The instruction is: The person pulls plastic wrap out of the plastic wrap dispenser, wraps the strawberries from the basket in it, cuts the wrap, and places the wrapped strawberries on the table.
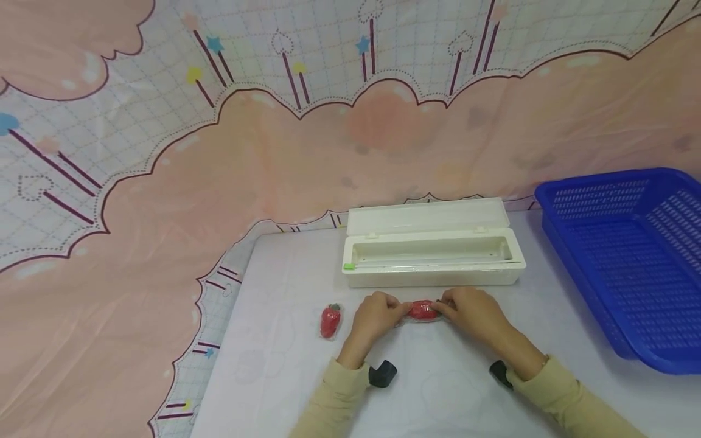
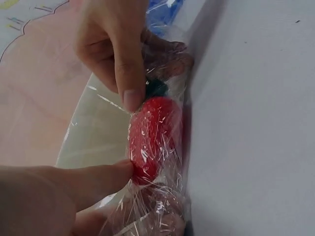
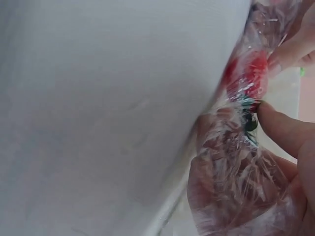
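Note:
Between the two hands is a red strawberry (image 1: 423, 310) with a green top, covered in clear plastic film (image 2: 162, 206). The left hand (image 1: 376, 317) pinches the film at the strawberry's red tip, its thumb touching the fruit in the left wrist view. At the leafy end, the right hand (image 1: 475, 313) pinches the gathered film, with the thumb by the green cap in the right wrist view. Several fingers show only through the film. A second film-wrapped strawberry (image 1: 330, 320) lies on the table, left of the left hand.
Behind the hands stands a long white box (image 1: 432, 278) with its lid (image 1: 427, 218) raised and a small green piece (image 1: 348, 266) at its left end. A blue plastic basket (image 1: 630, 340) sits on the right. Patterned cloth (image 1: 306, 164) hangs behind the white table (image 1: 263, 365).

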`<state>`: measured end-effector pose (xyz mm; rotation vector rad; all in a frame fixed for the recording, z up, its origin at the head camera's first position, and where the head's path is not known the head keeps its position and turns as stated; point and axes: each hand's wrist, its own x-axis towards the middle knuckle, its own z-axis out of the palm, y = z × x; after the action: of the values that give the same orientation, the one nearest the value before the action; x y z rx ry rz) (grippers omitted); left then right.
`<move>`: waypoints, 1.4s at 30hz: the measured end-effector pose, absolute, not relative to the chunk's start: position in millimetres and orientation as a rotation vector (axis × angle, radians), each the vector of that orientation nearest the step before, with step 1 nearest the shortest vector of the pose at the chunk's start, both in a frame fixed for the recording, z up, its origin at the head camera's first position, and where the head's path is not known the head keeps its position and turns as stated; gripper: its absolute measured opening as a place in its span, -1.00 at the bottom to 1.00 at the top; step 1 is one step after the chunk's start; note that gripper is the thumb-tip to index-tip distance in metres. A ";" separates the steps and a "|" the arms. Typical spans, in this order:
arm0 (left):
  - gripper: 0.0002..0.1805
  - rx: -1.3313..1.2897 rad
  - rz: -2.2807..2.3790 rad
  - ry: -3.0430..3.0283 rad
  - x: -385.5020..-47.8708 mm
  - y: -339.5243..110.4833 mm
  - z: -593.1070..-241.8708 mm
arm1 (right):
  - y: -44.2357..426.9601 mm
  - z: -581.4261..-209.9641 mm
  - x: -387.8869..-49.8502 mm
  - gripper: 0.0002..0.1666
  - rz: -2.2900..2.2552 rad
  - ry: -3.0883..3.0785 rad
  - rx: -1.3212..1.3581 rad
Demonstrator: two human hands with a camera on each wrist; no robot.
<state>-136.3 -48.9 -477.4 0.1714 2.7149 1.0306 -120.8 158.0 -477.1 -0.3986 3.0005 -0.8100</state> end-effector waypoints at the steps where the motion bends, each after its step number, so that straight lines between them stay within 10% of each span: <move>1: -0.65 0.164 1.022 2.736 -134.3 -48.2 -476.9 | 157.2 -476.8 -119.8 -0.71 -0.799 3.017 -0.408; 42: -0.84 0.196 1.126 2.904 -128.2 -61.6 -490.5 | 132.9 -469.1 -126.0 -0.89 -0.699 3.132 -0.837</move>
<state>-128.2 -61.6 -490.5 0.1964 2.9043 1.1257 -126.0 132.9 -469.1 -0.8371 3.1321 -0.6989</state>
